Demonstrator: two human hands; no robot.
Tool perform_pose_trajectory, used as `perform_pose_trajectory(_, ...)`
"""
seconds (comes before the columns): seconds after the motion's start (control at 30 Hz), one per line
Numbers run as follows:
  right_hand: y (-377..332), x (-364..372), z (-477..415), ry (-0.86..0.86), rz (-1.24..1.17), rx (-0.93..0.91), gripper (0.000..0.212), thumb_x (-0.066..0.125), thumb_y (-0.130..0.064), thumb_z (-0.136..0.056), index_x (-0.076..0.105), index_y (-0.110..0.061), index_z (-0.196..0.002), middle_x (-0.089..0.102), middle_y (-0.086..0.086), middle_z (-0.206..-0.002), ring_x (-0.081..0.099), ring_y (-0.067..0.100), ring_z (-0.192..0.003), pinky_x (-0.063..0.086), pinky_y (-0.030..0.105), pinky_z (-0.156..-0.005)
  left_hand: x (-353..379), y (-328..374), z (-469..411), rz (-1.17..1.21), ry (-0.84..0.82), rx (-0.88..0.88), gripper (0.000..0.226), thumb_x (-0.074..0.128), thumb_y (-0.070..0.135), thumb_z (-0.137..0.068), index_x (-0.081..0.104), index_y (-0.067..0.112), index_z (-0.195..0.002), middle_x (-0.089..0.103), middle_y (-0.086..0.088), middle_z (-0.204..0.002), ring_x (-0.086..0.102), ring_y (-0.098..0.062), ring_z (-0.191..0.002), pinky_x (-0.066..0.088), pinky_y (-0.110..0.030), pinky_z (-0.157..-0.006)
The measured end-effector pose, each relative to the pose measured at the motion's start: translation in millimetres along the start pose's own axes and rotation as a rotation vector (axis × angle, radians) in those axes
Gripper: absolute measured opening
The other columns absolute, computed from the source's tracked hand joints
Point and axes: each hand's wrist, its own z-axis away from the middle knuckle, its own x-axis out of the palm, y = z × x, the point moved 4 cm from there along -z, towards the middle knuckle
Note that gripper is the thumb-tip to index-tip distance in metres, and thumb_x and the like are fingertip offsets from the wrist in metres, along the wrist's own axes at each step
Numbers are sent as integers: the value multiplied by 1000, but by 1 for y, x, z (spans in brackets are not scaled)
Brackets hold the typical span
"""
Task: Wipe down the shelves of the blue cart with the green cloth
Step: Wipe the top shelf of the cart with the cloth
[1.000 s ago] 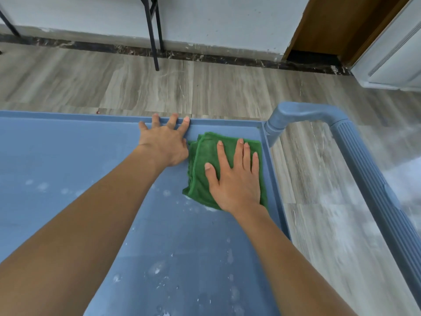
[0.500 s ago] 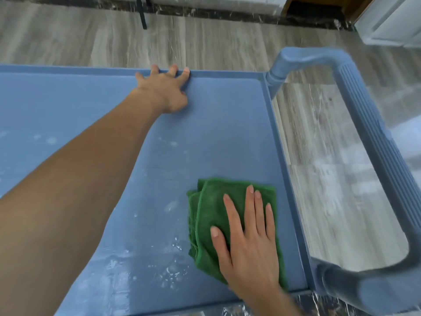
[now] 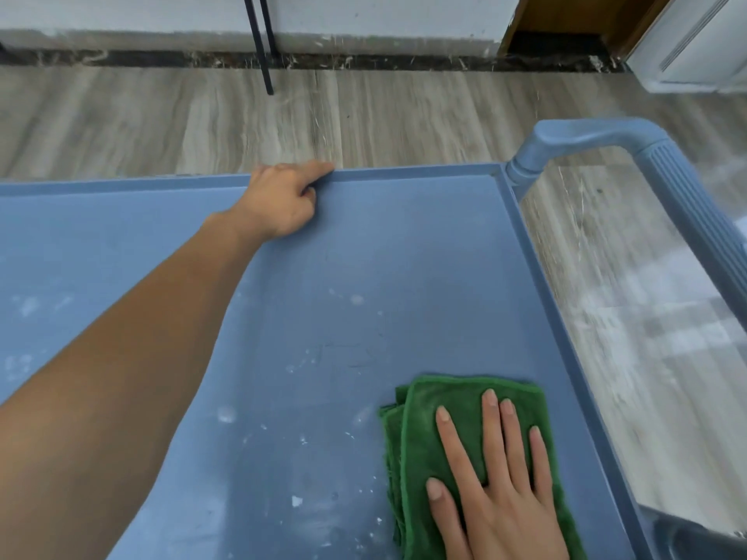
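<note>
Your right hand [image 3: 491, 478] lies flat, fingers spread, pressing the folded green cloth [image 3: 444, 430] onto the top shelf [image 3: 364, 256] of the blue cart, long axis running away from you. Your left hand [image 3: 283, 204], well ahead and leftward, curls over the far rim. White specks [image 3: 297, 501] lie left of the cloth, nothing blocking; cart handle [image 3: 687, 204] stands to the right.

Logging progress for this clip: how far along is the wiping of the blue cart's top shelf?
Partly done. The far right strip of the top shelf looks mostly free of marks. In hand: the right hand presses the folded green cloth flat near the right rim, while the left hand grips the far edge. Left: white spots across the middle and left. Lower shelves are out of view.
</note>
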Motion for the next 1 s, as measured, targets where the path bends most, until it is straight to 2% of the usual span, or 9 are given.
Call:
perform_pose_trajectory(0.17,-15,-4,-68,-33,-12,-34,63,25,-55,-93,11,-34,-151,6,16,-160,4,32,-148,15,58,-116,-1,0,-4,32,-25,-10,53,39,15,-98,41,29,-149,55,-13,-141,41,-33,-134,19,-42,-115)
perform_pose_trajectory(0.3,-28,-1,-153,9,15,2,62,19,-58,-94,6,-37,-151,6,18,-160,3,33,-148,10,57,-117,0,-2,-4,51,-43,-24,55,36,14,-97,40,31,-149,51,-11,-146,36,-32,-137,15,-39,-116)
perform_pose_trajectory(0.43,-40,6,-238,-25,-28,38,63,11,-62,-90,-1,-43,-149,-5,14,-161,-8,29,-148,-2,55,-118,-2,0,-3,64,-61,-47,57,35,13,-96,38,32,-150,45,-7,-153,31,-29,-142,11,-38,-117)
perform_pose_trajectory(0.5,-45,5,-272,-33,-53,38,63,12,-64,-88,0,-45,-148,-7,12,-161,-11,27,-148,-5,54,-118,0,1,-3,19,-94,-61,59,34,15,-96,34,33,-152,40,-4,-156,26,-26,-145,1,-46,-121)
perform_pose_trajectory(0.6,-49,5,-302,-53,-55,43,64,10,-66,-87,-1,-47,-147,-9,11,-161,-13,26,-148,-7,53,-118,4,3,1,-17,-105,-92,65,31,15,-91,29,36,-153,32,7,-159,17,-20,-149,-15,-61,-116)
perform_pose_trajectory(0.8,-51,5,-287,-76,-51,45,64,10,-66,-88,-2,-47,-147,-10,12,-161,-13,28,-147,-8,52,-118,9,4,3,-57,-145,-91,72,28,15,-88,17,39,-155,18,19,-162,7,-16,-152,-13,-67,-113)
perform_pose_trajectory(0.9,-52,3,-244,-61,-52,23,62,12,-64,-90,-1,-45,-148,-9,14,-160,-11,30,-147,-5,53,-119,10,1,3,-70,-149,-87,73,29,14,-89,15,40,-155,16,19,-163,6,-16,-152,-12,-68,-113)
perform_pose_trajectory(1.0,-54,-2,-178,-8,-40,-21,62,18,-60,-93,4,-41,-150,-1,19,-160,-4,33,-148,4,54,-119,11,-3,2,-63,-146,-96,70,29,14,-92,14,41,-155,14,19,-164,5,-14,-152,-13,-65,-114)
